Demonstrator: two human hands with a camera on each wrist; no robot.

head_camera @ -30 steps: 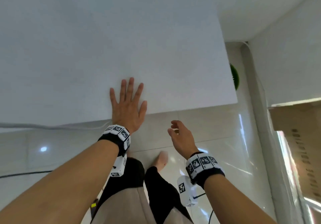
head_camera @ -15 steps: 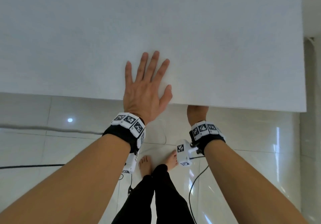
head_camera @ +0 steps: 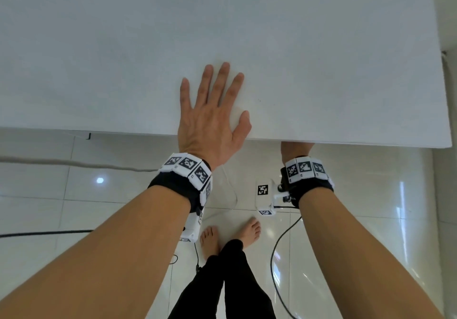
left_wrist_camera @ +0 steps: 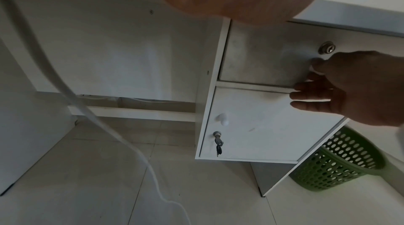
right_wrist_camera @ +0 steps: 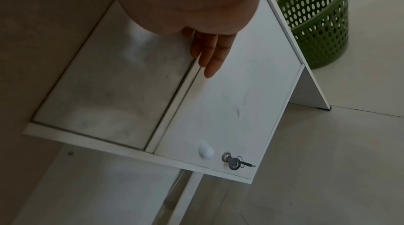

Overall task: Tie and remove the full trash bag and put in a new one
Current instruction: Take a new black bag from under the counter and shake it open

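right hand (head_camera: 296, 148): from the head view the desk top (head_camera: 247, 34) is covering all but the heel of it; its fingers (left_wrist_camera: 310, 96) are showing only in the wrist views, and the thumb is lying behind the hand.
left hand (head_camera: 210, 120): in its own wrist view only a blurred palm is filling the top edge.
drawer (left_wrist_camera: 262, 59): its right end is running behind the right hand; any knob there is staying unseen.
green basket (left_wrist_camera: 341, 161): the cabinet side panel is cutting off its left part; its inside is facing away, so contents cannot be told.
keys (right_wrist_camera: 237, 162): too small to count.
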